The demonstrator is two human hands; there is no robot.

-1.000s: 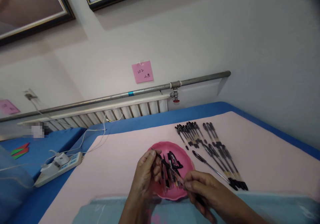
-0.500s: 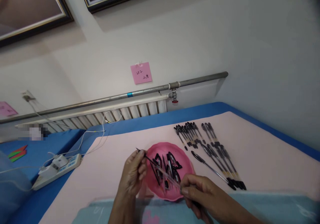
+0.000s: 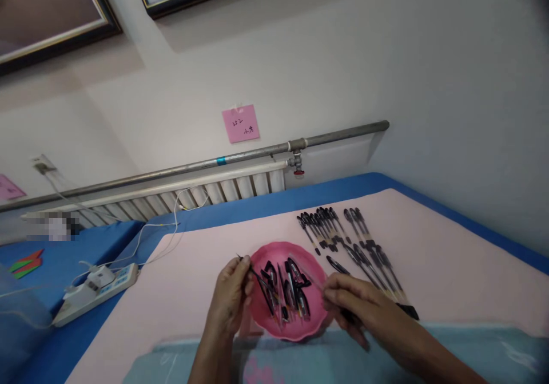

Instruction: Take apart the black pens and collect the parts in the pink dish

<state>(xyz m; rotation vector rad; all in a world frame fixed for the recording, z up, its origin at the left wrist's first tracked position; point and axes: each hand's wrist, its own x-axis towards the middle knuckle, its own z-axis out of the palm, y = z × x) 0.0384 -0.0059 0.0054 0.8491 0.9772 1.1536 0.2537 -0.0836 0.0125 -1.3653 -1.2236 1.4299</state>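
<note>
My left hand (image 3: 228, 295) is closed at the left rim of a pink scalloped plate (image 3: 274, 251), pinching a thin dark pen refill (image 3: 258, 276) that slants down over the plate. Beyond the right rim, my right hand (image 3: 358, 304) is closed around a clear pen barrel (image 3: 312, 279), whose end points up and left. Fingers hide much of the barrel; something black shows beneath them. Black pen caps (image 3: 295, 272) and slim pen parts lie jumbled in the plate between my hands. A black-capped pen (image 3: 337, 265) lies partly behind my right hand.
Rows of black pens (image 3: 319, 226) lie to the right on the pink sheet (image 3: 184, 269). A white power strip (image 3: 96, 295) with plugs and cables stands at left. Pale blue cloth (image 3: 463, 349) covers the near edge. Radiator and pipe (image 3: 257, 154) run along the wall.
My right hand has moved right with the clear barrel, which now stands apart from the refill in my left hand. Before, the two formed one line across the plate.
</note>
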